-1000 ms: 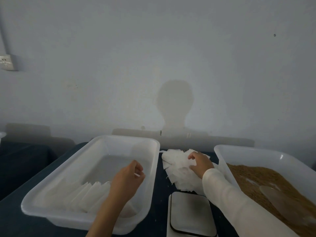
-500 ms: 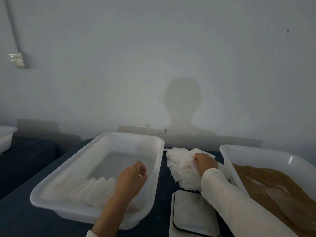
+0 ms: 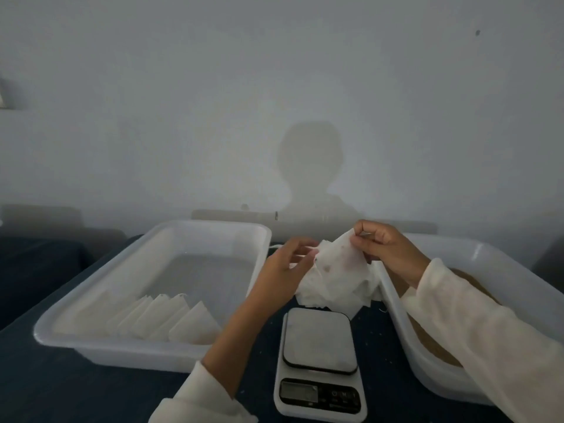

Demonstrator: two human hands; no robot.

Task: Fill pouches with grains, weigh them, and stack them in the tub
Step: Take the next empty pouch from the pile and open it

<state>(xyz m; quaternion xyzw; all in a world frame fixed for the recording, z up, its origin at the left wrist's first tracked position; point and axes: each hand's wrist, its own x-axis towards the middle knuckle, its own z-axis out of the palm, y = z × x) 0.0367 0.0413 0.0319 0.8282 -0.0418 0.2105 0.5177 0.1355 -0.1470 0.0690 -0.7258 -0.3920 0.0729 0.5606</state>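
My right hand (image 3: pixel 385 249) pinches the top corner of a white empty pouch (image 3: pixel 339 260), lifted above the pile of empty pouches (image 3: pixel 334 293) on the dark table. My left hand (image 3: pixel 285 270) meets the pouch's left edge, fingers curled at it. A white tub (image 3: pixel 152 343) on the left holds a row of several filled pouches (image 3: pixel 164 322) leaning along its near wall. A second white tub (image 3: pixel 396 303) on the right holds brown grains (image 3: pixel 439 349), mostly hidden by my right sleeve. A white digital scale (image 3: pixel 319 340) sits between the tubs, nothing on its platform.
The dark table (image 3: pixel 61 389) reaches a grey wall (image 3: pixel 274 87) just behind the tubs. The left tub's far half (image 3: pixel 210 270) is bare. A dark surface (image 3: pixel 36 264) lies to the far left.
My right hand lifted one pouch off the pile. My left hand left the left tub and moved right to meet that pouch. The view tilted down, showing the scale's display.
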